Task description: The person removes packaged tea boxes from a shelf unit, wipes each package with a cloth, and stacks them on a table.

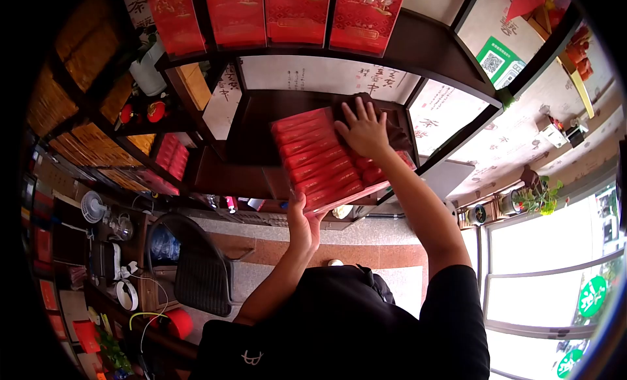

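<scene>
A clear-covered box of red packets (320, 161), lined up in rows, is tilted in front of the dark shelf. My left hand (304, 226) grips its near lower edge, thumb on top and fingers underneath. My right hand (366, 132) is spread flat over a dark brown cloth (395, 135) that lies across the box's upper right part. The cloth covers some of the packets, and its far end is bunched past my fingertips.
Tall red gift boxes (297, 20) stand on the shelf above. Dark shelf dividers (450, 135) rise beside my right arm. A black mesh chair (202, 269) is at the lower left, near a white fan (93, 207). Windows (548, 249) line the right side.
</scene>
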The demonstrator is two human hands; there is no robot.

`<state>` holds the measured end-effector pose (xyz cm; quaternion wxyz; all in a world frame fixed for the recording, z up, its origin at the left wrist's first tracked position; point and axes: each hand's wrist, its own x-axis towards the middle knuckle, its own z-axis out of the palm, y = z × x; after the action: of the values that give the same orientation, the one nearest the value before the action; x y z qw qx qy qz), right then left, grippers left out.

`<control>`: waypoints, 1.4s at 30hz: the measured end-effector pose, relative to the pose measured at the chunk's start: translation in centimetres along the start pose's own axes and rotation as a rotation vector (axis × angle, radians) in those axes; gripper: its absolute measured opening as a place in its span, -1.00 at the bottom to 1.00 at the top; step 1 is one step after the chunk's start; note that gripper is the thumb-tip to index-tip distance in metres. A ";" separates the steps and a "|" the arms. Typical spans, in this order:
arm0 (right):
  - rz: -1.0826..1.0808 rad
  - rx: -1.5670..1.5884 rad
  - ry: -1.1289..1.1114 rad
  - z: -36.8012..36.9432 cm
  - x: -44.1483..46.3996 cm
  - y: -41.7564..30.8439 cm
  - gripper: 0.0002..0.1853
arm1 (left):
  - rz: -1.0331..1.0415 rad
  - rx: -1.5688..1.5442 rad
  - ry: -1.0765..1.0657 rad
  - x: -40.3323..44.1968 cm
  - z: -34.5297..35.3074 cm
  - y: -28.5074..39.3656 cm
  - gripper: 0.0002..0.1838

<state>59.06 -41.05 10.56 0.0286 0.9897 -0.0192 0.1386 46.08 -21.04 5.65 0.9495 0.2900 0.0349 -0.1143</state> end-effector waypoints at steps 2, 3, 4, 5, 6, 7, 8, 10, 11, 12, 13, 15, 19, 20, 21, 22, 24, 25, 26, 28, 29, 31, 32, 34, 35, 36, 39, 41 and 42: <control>-0.172 0.075 0.003 -2.3 -3.0 -3.7 -0.32 | -0.021 0.019 -0.038 0.1 -0.6 -0.1 -0.43; -0.257 0.144 0.043 -3.5 -4.8 -5.6 -0.35 | -0.034 0.024 -0.048 0.1 -0.8 -0.1 -0.43; -0.348 0.187 0.103 -4.1 -6.7 -7.2 -0.37 | -0.055 0.013 -0.014 0.0 -0.9 -0.1 -0.43; -0.405 0.219 0.089 -5.6 -8.5 -8.5 -0.38 | -0.072 -0.001 0.018 0.1 -1.0 -0.1 -0.43; -0.415 0.235 0.086 -5.8 -9.9 -9.0 -0.39 | -0.066 -0.051 0.031 0.0 -1.1 -0.1 -0.43; -0.427 0.251 0.082 -5.8 -10.7 -9.2 -0.40 | -0.109 -0.082 0.028 -0.7 -1.2 0.6 -0.50; -0.410 0.268 0.077 -6.2 -11.1 -8.8 -0.41 | -0.107 -0.036 0.036 -1.1 -1.3 0.7 -0.48; -0.338 0.272 0.077 -6.5 -11.8 -7.2 -0.42 | -0.116 0.017 0.041 -1.3 -1.6 1.1 -0.45; -0.277 0.268 0.092 -6.6 -11.7 -5.8 -0.41 | -0.120 0.014 -0.011 -1.4 -1.8 1.4 -0.42; -0.203 0.240 0.105 -6.4 -11.6 -4.3 -0.41 | -0.125 0.010 -0.061 -1.5 -1.8 1.7 -0.38; -0.104 0.247 0.131 -5.9 -11.5 -2.7 -0.42 | -0.120 0.016 -0.033 -1.8 -1.3 2.2 -0.34; 0.086 0.197 0.166 -5.3 -11.6 -0.1 -0.42 | -0.150 0.030 -0.076 -2.4 -1.3 2.6 -0.31; 0.214 0.087 0.281 -4.4 -13.0 -1.8 -0.45 | -0.190 0.127 -0.103 -3.7 -2.9 2.1 -0.27; 0.154 0.141 0.260 -4.8 -13.5 -3.7 -0.45 | -0.196 0.106 -0.063 -4.0 -2.8 2.1 -0.25; 0.094 0.196 0.241 -5.6 -14.0 -5.9 -0.45 | -0.201 0.087 -0.024 -4.3 -2.7 2.0 -0.24; 0.000 0.235 0.206 -6.6 -14.9 -8.1 -0.46 | -0.222 0.054 -0.012 -4.5 -2.9 1.8 -0.26; -0.156 0.322 0.140 -7.8 -16.9 -12.1 -0.46 | -0.280 -0.121 -0.024 -5.0 -2.0 2.5 -0.27; -0.219 0.370 0.111 -8.0 -17.7 -13.5 -0.46 | -0.306 -0.212 -0.072 -5.4 -1.1 3.1 -0.26; -0.235 0.376 0.116 -7.4 -18.2 -13.9 -0.47 | -0.246 -0.248 -0.115 -5.5 -1.2 2.7 -0.24; -0.245 0.366 0.125 -7.0 -18.2 -12.4 -0.47 | -0.241 -0.118 -0.089 -5.2 -2.1 2.7 -0.23; -0.262 0.356 0.135 -7.0 -18.1 -11.2 -0.47 | -0.232 0.011 -0.064 -5.1 -2.8 2.6 -0.23; -0.127 0.256 0.141 -7.3 -17.1 -8.2 -0.46 | -0.233 0.079 -0.032 -4.6 -4.5 2.2 -0.27; -0.052 0.233 0.169 -6.9 -16.6 -6.3 -0.45 | -0.217 0.105 -0.020 -4.5 -4.7 1.9 -0.31; 0.071 0.144 0.204 -5.8 -16.0 -3.4 -0.44 | -0.190 0.117 -0.007 -4.2 -4.7 1.4 -0.35; 0.103 0.109 0.239 -5.4 -15.8 -2.8 -0.44 | -0.166 0.120 0.015 -4.3 -4.5 1.1 -0.33; 0.080 0.062 0.228 -5.4 -15.8 -3.2 -0.42 | -0.142 0.126 0.038 -4.4 -4.5 0.8 -0.30; -0.093 0.124 0.141 -6.2 -15.7 -6.9 -0.39 | -0.126 0.073 0.070 -4.2 -5.0 -0.1 -0.23; -0.301 0.231 0.105 -5.8 -15.5 -10.3 -0.41 | -0.142 0.046 0.085 -4.4 -4.5 0.0 -0.20; -0.381 0.268 0.142 -5.1 -15.2 -11.6 -0.43 | -0.164 0.023 0.097 -4.6 -4.4 0.1 -0.17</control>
<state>43.56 -28.68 10.69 -0.0763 0.9582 0.1884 0.2014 41.64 -17.62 2.65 0.9308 0.3024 0.1030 -0.1777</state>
